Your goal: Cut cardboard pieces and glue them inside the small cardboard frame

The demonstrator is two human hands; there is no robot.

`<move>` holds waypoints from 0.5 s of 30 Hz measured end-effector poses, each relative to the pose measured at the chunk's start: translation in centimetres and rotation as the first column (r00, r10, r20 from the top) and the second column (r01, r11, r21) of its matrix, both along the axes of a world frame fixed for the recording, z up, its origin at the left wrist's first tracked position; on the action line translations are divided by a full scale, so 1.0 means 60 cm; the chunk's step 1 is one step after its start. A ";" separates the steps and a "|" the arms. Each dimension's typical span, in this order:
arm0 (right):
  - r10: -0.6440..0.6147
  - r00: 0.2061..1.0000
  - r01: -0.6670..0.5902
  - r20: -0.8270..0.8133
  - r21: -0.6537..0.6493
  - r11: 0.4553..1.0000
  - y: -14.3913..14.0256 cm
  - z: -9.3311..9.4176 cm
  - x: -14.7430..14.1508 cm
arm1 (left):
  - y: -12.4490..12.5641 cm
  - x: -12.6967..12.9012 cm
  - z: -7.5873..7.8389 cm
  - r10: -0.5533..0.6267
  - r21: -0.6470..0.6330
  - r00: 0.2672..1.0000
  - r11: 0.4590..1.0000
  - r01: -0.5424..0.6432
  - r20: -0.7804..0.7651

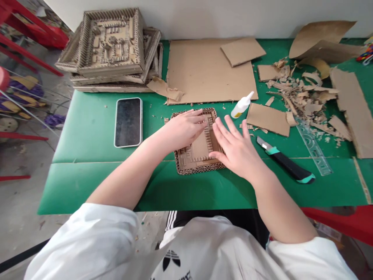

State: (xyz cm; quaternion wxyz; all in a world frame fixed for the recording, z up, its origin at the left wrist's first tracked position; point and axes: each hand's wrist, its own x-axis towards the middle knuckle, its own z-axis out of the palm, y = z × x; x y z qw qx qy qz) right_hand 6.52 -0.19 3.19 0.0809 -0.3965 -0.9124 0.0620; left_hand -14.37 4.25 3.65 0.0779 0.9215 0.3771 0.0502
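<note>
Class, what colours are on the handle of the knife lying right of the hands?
Black with teal-green bands on the knife, seen clearly in the head view.

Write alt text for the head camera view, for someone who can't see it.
Both hands press on a square corrugated-cardboard tray: left hand, right hand, cardboard tray. Around it on the green table lie a phone, glue bottle, utility knife and cardboard scraps.

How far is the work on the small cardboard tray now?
Done: the tray has its corrugated rim and several inner strips. In hand: the left hand and right hand lie flat on it. Left: its middle looks bare beside the finished stack; the glue bottle lies near.
</note>
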 end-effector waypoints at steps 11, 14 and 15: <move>0.072 0.995 -0.071 0.072 -0.011 0.997 -0.040 -0.020 -0.011 | -0.040 0.007 -0.014 -0.093 -0.067 0.987 0.994 0.084 -0.133; 0.062 0.995 -0.062 0.077 -0.010 0.998 -0.040 -0.022 -0.014 | -0.043 0.006 -0.024 -0.080 -0.036 0.991 0.996 0.076 -0.109; 0.062 0.995 -0.061 0.080 -0.010 0.998 -0.041 -0.022 -0.013 | -0.042 0.006 -0.026 -0.082 -0.027 0.992 0.996 0.080 -0.098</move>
